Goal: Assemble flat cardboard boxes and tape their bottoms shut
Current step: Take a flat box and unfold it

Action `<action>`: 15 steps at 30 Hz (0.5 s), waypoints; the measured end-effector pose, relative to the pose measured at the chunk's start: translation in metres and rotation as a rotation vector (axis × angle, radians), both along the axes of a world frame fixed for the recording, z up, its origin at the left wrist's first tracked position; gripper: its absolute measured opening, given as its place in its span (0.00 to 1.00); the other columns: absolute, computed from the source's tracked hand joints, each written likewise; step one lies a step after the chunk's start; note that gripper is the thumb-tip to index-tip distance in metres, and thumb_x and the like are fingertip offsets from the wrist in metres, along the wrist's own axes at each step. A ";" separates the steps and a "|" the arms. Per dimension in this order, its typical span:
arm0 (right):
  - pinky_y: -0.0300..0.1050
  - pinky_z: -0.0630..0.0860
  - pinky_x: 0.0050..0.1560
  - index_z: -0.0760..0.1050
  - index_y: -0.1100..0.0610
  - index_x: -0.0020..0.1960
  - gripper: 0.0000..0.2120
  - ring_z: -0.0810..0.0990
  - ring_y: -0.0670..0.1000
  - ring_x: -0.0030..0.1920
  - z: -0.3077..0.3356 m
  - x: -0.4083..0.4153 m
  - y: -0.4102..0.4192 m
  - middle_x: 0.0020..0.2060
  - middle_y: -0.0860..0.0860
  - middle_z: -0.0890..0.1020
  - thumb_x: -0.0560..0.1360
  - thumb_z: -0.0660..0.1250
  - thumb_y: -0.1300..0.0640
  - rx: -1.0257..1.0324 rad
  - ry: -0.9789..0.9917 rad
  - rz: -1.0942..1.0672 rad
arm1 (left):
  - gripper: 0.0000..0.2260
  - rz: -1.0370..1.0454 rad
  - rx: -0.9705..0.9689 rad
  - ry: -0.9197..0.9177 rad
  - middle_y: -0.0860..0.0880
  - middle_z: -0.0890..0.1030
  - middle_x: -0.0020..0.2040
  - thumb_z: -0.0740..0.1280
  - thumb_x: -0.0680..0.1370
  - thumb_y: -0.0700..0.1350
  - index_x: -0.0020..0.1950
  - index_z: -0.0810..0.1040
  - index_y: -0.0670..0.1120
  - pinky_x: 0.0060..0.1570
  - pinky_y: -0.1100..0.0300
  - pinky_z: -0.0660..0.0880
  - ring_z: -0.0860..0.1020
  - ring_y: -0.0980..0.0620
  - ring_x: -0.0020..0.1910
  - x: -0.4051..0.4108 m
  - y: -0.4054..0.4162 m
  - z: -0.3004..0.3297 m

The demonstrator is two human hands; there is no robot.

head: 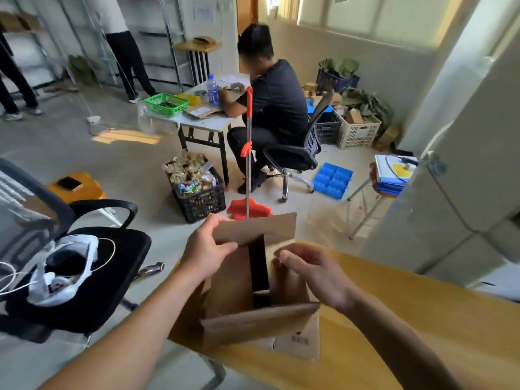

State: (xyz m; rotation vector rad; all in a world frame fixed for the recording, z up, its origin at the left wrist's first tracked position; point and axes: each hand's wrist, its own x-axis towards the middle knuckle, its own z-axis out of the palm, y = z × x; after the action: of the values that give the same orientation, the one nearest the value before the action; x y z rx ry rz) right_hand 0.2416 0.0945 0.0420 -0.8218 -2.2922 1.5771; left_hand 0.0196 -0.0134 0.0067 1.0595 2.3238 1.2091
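Left hand (206, 250) grips box (253, 313) flap; right hand (315, 273) seemingly touching.

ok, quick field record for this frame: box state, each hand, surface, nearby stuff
box: cardboard box on the wooden table, flaps only partly folded, dark gap open in the middle, no tape seen
left hand: left hand grips the far flap, thumb over its edge
right hand: right hand at the right flap, fingers bent over its edge; blurred
under box: flat cardboard
nearby: black chair with white headset; red broom behind box
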 end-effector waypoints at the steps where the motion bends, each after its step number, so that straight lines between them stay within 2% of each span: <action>1: 0.39 0.74 0.59 0.81 0.42 0.57 0.24 0.77 0.38 0.59 -0.002 0.006 -0.011 0.56 0.36 0.81 0.70 0.63 0.29 -0.098 0.006 0.113 | 0.12 -0.018 0.024 -0.018 0.58 0.80 0.41 0.75 0.72 0.42 0.47 0.76 0.55 0.38 0.65 0.70 0.77 0.55 0.40 -0.008 -0.002 -0.001; 3: 0.41 0.65 0.66 0.77 0.37 0.63 0.33 0.66 0.33 0.69 -0.008 0.023 -0.026 0.67 0.30 0.72 0.63 0.63 0.23 -0.169 0.042 0.237 | 0.08 -0.031 0.079 -0.089 0.59 0.81 0.37 0.72 0.75 0.41 0.41 0.79 0.54 0.39 0.63 0.70 0.77 0.58 0.36 -0.018 -0.005 -0.004; 5: 0.44 0.61 0.68 0.77 0.38 0.64 0.34 0.61 0.34 0.73 -0.018 0.036 -0.037 0.72 0.31 0.65 0.62 0.67 0.25 -0.151 0.055 0.227 | 0.11 -0.038 0.105 -0.185 0.60 0.82 0.34 0.71 0.76 0.39 0.39 0.80 0.55 0.40 0.63 0.72 0.77 0.63 0.34 -0.029 -0.014 -0.014; 7: 0.43 0.65 0.69 0.81 0.42 0.60 0.25 0.64 0.37 0.73 -0.035 0.041 -0.048 0.73 0.35 0.66 0.66 0.72 0.35 -0.090 -0.005 0.135 | 0.12 -0.095 0.080 -0.247 0.63 0.82 0.33 0.70 0.77 0.39 0.39 0.81 0.55 0.41 0.68 0.73 0.77 0.66 0.34 -0.034 -0.025 -0.029; 8: 0.44 0.69 0.68 0.84 0.45 0.56 0.17 0.69 0.40 0.70 -0.046 0.040 -0.054 0.71 0.37 0.70 0.69 0.73 0.41 -0.071 -0.036 0.031 | 0.11 -0.155 0.056 -0.261 0.65 0.81 0.34 0.69 0.78 0.39 0.41 0.83 0.55 0.41 0.72 0.72 0.78 0.68 0.37 -0.032 -0.031 -0.037; 10: 0.47 0.77 0.61 0.86 0.52 0.48 0.06 0.78 0.42 0.60 -0.066 0.034 -0.068 0.66 0.41 0.76 0.74 0.73 0.51 -0.108 -0.044 -0.225 | 0.08 -0.258 0.036 -0.256 0.67 0.82 0.39 0.68 0.78 0.41 0.47 0.85 0.53 0.44 0.78 0.70 0.78 0.71 0.45 -0.021 -0.039 -0.050; 12: 0.46 0.79 0.59 0.86 0.55 0.46 0.06 0.80 0.43 0.57 -0.082 0.027 -0.078 0.64 0.41 0.76 0.75 0.71 0.54 -0.100 -0.071 -0.418 | 0.07 -0.338 0.057 -0.214 0.66 0.82 0.48 0.69 0.78 0.41 0.49 0.85 0.51 0.49 0.78 0.70 0.77 0.72 0.51 -0.010 -0.041 -0.060; 15: 0.49 0.77 0.62 0.84 0.54 0.47 0.07 0.78 0.45 0.59 -0.093 0.022 -0.081 0.63 0.41 0.77 0.75 0.71 0.51 -0.139 -0.085 -0.650 | 0.08 -0.525 -0.018 -0.128 0.65 0.79 0.55 0.68 0.78 0.46 0.42 0.85 0.50 0.61 0.72 0.71 0.70 0.75 0.58 -0.001 -0.038 -0.071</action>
State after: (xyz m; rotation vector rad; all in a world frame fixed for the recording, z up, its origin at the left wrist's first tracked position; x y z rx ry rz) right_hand 0.2639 0.0137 -0.0513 -1.5011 -1.7006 1.4098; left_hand 0.0184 -0.0517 -0.0640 1.4207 1.7926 1.0075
